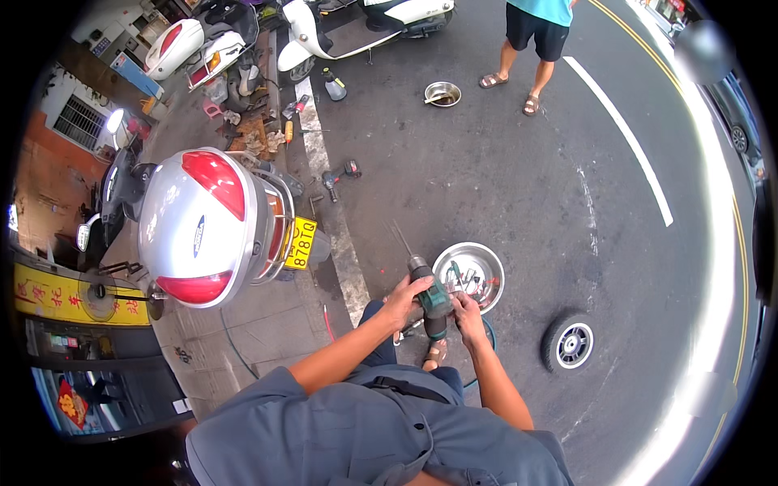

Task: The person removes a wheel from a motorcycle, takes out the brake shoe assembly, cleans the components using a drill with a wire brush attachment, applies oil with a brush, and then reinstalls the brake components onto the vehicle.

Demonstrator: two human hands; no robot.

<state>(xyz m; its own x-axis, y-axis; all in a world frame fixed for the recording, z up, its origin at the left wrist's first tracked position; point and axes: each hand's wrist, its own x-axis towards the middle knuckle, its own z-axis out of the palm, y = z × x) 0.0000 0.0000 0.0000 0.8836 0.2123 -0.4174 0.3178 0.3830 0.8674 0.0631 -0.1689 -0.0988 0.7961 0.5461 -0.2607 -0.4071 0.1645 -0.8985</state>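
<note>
A green and black power drill (435, 301) with a long thin bit pointing up and away is held low in front of me. My left hand (403, 304) is closed around its left side. My right hand (468, 316) is closed beside its right side; what those fingers hold is hard to make out. Just beyond them a steel basin (496, 263) on the road holds small tools and parts. A loose wheel (570, 343) lies to the right. A hose (235, 348) runs along the ground on the left.
A silver scooter (198, 227) stands close left, more scooters (356, 24) behind. A cordless tool (339, 176), spray bottle (334, 87) and small bowl (443, 87) lie farther off. Another person (535, 36) stands ahead. A car (733, 121) is at the far right.
</note>
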